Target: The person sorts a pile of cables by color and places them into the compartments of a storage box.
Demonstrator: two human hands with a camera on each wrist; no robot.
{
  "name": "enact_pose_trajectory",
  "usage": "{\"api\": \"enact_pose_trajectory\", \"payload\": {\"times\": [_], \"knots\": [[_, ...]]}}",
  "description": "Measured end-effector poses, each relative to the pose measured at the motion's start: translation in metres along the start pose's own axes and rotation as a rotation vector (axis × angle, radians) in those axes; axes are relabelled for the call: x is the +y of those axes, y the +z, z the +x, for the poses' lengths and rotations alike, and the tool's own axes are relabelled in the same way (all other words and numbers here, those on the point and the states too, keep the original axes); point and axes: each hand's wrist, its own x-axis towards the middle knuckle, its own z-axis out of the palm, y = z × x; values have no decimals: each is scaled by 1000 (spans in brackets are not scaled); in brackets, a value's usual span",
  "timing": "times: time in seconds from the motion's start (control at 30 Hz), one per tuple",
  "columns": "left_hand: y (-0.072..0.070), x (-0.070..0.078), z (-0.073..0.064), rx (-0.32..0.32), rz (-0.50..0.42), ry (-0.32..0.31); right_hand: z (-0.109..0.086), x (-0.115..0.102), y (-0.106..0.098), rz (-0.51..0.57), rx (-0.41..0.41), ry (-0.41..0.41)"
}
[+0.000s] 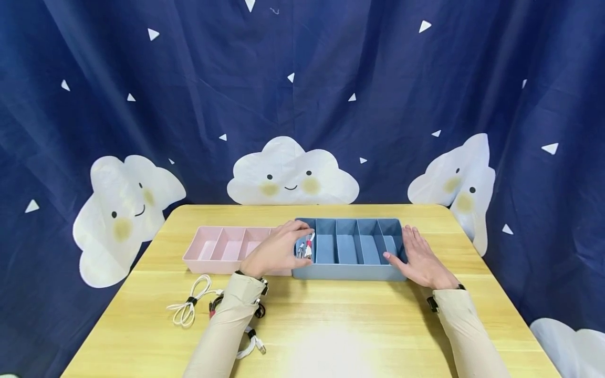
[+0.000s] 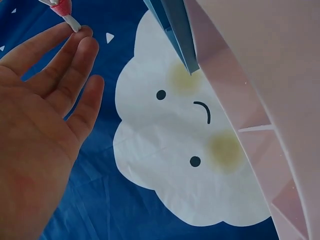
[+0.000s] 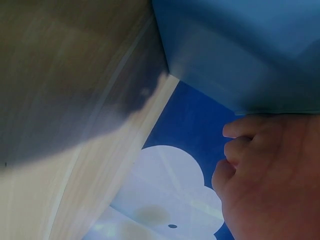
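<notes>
My left hand (image 1: 279, 251) is over the left end of a blue divided box (image 1: 350, 272), thumb and fingers spread around a bundled white cable (image 1: 309, 249) with a red strap. In the left wrist view, the fingertips meet the cable's white end, below its red strap (image 2: 61, 7); the thumb is hidden there. The cable is at the leftmost compartment of the box. At the box's right end rests my right hand (image 1: 423, 261), fingers extended along the outer side and thumb near the front rim. The right wrist view has its fingers beside the blue wall (image 3: 210, 60).
A pink divided box (image 1: 208, 265) stands left of the blue one, partly behind my left forearm. On the table (image 1: 359, 310) in front lie a white cable (image 1: 185, 310) with a black strap, a dark cable (image 1: 216, 303) and another white cable (image 1: 250, 346). A curtain hangs behind.
</notes>
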Motion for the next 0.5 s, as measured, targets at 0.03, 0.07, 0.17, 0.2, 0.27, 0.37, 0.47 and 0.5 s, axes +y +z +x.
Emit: {"api": "enact_pose_trajectory", "payload": {"times": [0.03,0.07,0.17,0.2,0.27,0.37,0.47,0.5], "knots": [[0,0,1,0,4,2,0,0,-1,2,1,-1],[0,1,1,1,11,7,0,0,-1,4,3,-2],[0,2,3,0,20,14,0,0,-2,5,10,-5],[0,3,3,-1,12,17,-1,0,-2,2,12,-6],[2,4,4,-9,5,19,-2,1,-1,-2,12,-5],[3,5,5,-19,-13,10,-2,1,0,-4,10,-4],[5,6,6,-13,-15,2,-1,1,0,6,11,-8],[5,6,6,-7,-16,1,-1,1,0,10,15,-12]]}}
